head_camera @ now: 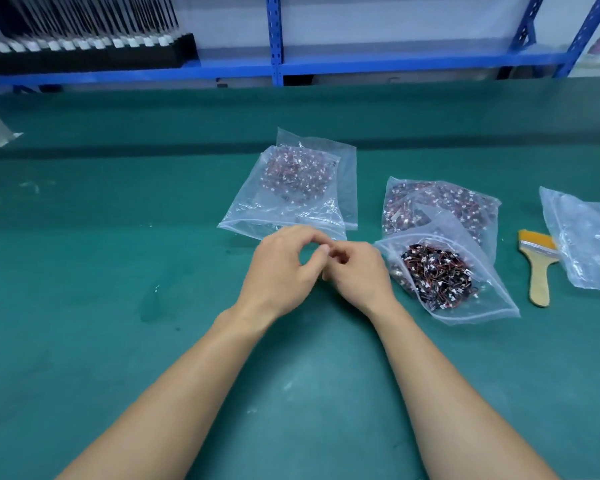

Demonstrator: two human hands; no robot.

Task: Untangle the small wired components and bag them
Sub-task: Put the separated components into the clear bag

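My left hand [284,268] and my right hand [357,275] meet over the green mat, fingertips together. Both pinch a small wired component that is almost hidden between the fingers; only a dark reddish trace shows. Just right of my right hand lies an open clear bag [471,303] with a tangle of red-and-black wired components [437,271] inside. Behind it rests a second filled bag [440,202]. Beyond my hands lies a third bag [291,188] holding wired components, its mouth toward me.
A yellow-bristled wooden brush [537,268] lies right of the bags, and another clear bag [589,240] sits at the right edge. Blue shelving [274,39] runs along the back, with black holders [84,50] at left. The green mat [118,271] covers the table.
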